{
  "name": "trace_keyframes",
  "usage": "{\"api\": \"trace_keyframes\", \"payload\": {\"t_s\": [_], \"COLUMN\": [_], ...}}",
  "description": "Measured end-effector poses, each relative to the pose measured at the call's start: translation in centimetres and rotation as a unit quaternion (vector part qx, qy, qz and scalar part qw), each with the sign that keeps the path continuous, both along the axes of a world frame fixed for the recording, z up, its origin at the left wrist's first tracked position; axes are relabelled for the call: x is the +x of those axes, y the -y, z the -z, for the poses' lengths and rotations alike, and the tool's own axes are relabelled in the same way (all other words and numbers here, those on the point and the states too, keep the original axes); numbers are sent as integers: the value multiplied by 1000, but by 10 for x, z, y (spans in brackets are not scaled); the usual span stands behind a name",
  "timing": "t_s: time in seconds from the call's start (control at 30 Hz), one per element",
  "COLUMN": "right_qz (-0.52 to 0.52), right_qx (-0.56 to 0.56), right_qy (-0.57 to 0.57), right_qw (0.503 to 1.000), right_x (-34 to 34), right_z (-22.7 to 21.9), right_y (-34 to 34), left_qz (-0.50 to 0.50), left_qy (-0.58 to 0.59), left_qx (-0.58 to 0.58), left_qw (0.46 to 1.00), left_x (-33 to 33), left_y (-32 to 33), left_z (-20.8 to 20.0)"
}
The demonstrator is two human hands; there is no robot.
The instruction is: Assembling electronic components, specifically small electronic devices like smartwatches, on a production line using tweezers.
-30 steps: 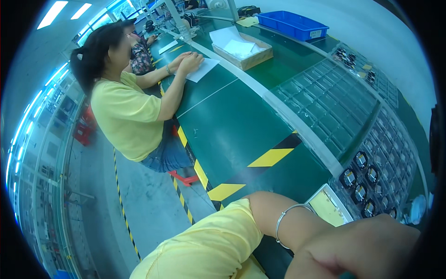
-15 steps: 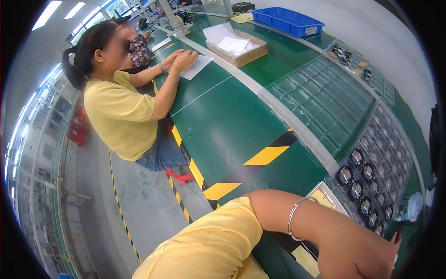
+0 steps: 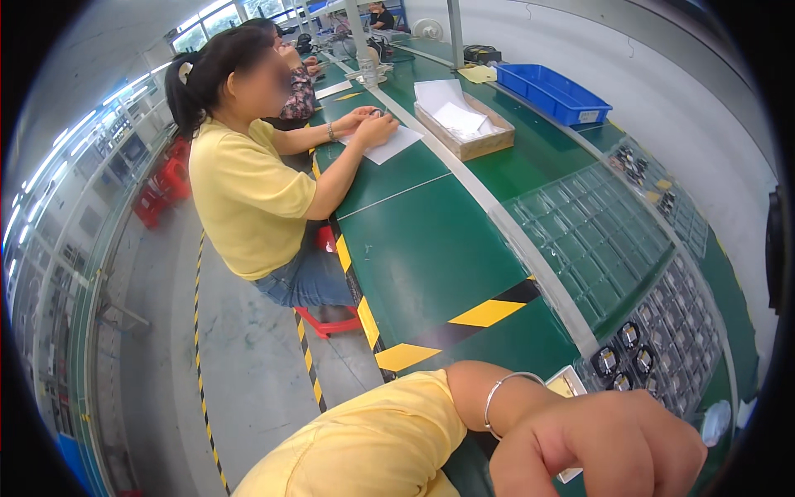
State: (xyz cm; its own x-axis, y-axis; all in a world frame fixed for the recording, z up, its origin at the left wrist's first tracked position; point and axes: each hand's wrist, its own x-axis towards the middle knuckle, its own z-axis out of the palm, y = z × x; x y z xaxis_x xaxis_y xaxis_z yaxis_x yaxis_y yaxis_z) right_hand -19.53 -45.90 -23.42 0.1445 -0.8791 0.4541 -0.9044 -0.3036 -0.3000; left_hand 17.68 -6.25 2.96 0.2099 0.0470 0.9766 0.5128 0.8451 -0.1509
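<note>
My left hand (image 3: pixel 613 447) is in the lower right, its back and knuckles toward me and the fingers curled under. Its fingertips are hidden, so whatever it holds cannot be made out. A thin silver bangle (image 3: pixel 490 406) circles the wrist below my yellow sleeve (image 3: pixel 364 439). Just beyond the knuckles lies a clear compartment tray (image 3: pixel 683 323) with several round black parts (image 3: pixel 606 361) in its near-left pockets. Partly behind my wrist is a small white-edged box (image 3: pixel 566 383) with something yellowish inside. My right hand is out of view.
An unfilled clear tray (image 3: pixel 588 236) lies farther along the green bench (image 3: pixel 431 248). Beyond are a paper-filled carton (image 3: pixel 464 149) and a blue bin (image 3: pixel 551 93). A co-worker in yellow (image 3: pixel 248 199) sits at the left on a red stool (image 3: pixel 335 321), hands over white paper.
My left hand has drawn back leftward from beside the tray's right end, and its knuckles now face me. The view has shifted, so the bench and co-worker appear farther right.
</note>
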Motion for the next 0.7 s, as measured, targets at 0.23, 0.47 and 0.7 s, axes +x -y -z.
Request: {"api": "trace_keyframes", "payload": {"t_s": [0.23,0.47,0.7], "right_qz": [30,63,93], "right_qx": [-2,-25,-36], "right_qy": [18,18,-14], "right_qw": [999,998,995], "right_x": [11,16,34], "right_z": [-31,-27,-45], "right_y": [-36,-38,-56], "left_qz": [21,22,36], "left_qy": [21,24,58], "left_qx": [-17,-16,16], "left_qw": [999,999,998], "left_x": [-11,-1,-5], "left_y": [4,6,7], "left_z": [9,6,18]}}
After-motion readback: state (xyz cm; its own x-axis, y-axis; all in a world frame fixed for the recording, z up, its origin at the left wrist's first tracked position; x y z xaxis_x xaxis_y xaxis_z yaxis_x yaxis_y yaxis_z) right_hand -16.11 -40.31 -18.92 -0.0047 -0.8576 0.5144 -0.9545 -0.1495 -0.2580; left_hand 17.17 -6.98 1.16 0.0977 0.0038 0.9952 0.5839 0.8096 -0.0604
